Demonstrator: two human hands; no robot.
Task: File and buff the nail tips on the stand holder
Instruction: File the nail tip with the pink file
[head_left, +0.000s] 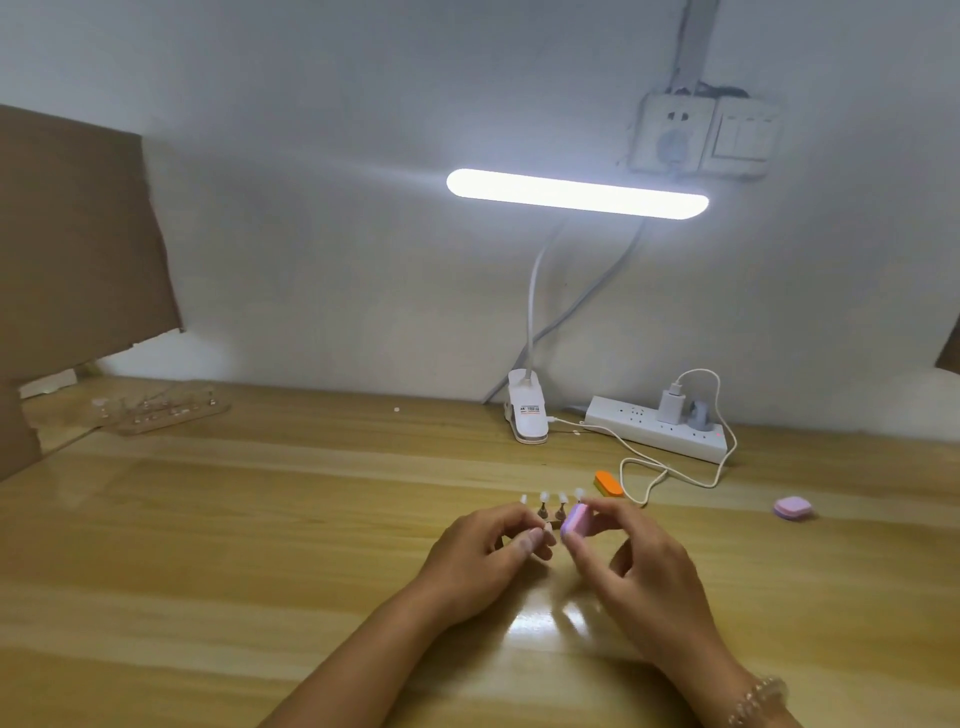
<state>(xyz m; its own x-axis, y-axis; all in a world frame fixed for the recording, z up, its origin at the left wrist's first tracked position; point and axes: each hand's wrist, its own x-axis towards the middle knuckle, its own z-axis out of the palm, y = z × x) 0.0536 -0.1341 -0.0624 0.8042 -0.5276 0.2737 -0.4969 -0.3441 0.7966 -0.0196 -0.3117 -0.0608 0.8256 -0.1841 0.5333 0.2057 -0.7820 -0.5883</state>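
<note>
Right hand (631, 556) pinches the purple buffer (576, 519) at the right end of the stand (543, 514), whose row of nail tips (544, 496) runs left to right just beyond both hands. Left hand (483, 556) curls at its near-left; its hold is unclear.

No legible text for you to log, small printed label (529, 410) on white plastic clip-on lamp base (525, 423), blurred beyond reading

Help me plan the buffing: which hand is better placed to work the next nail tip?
Right. The right hand pinches the purple buffer block beside the nail tips on the stand holder; the left hand, fingers curled at its front, seems to steady it.
</note>
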